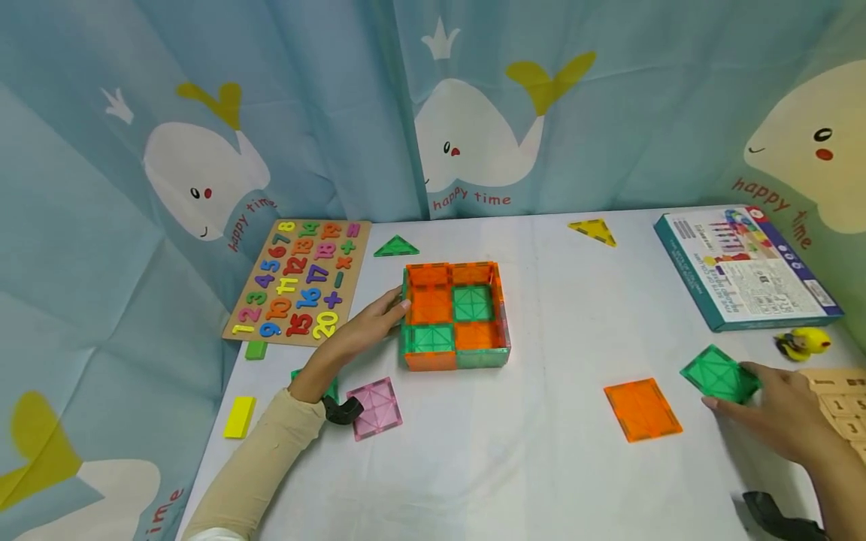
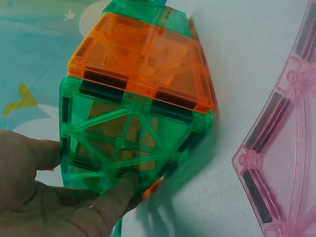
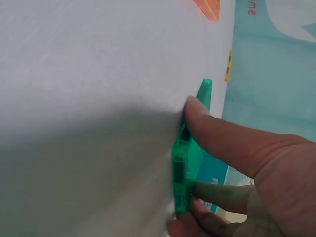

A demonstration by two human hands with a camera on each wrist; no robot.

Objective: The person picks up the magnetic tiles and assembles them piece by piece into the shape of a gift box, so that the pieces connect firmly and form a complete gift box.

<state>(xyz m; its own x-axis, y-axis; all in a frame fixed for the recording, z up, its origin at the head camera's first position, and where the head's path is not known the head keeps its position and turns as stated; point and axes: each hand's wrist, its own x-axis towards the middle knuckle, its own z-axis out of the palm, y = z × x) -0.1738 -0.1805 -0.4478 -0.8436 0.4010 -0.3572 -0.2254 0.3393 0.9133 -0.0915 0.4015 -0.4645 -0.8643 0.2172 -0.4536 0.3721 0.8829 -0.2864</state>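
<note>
My left hand (image 1: 368,327) grips the left wall of an open box built of orange and green magnetic tiles (image 1: 430,361). In the left wrist view, one fingertip presses the outer face of a green wall tile (image 2: 118,143), and another digit lies at its edge. On the right, my right hand (image 1: 785,406) pinches a green square magnetic tile (image 1: 720,373) between thumb and fingers. The right wrist view shows that tile (image 3: 185,163) nearly edge-on. An orange square tile (image 1: 643,409) lies left of this hand. Near my left forearm is a pink square tile (image 1: 375,408).
A number board (image 1: 298,285) lies at left, with a yellow block (image 1: 240,417) and a green block (image 1: 255,350) nearby. Green (image 1: 396,246) and yellow (image 1: 594,231) triangle tiles lie at the back. A boxed set (image 1: 747,267), yellow toy (image 1: 803,343) and wooden board (image 1: 846,398) are at right.
</note>
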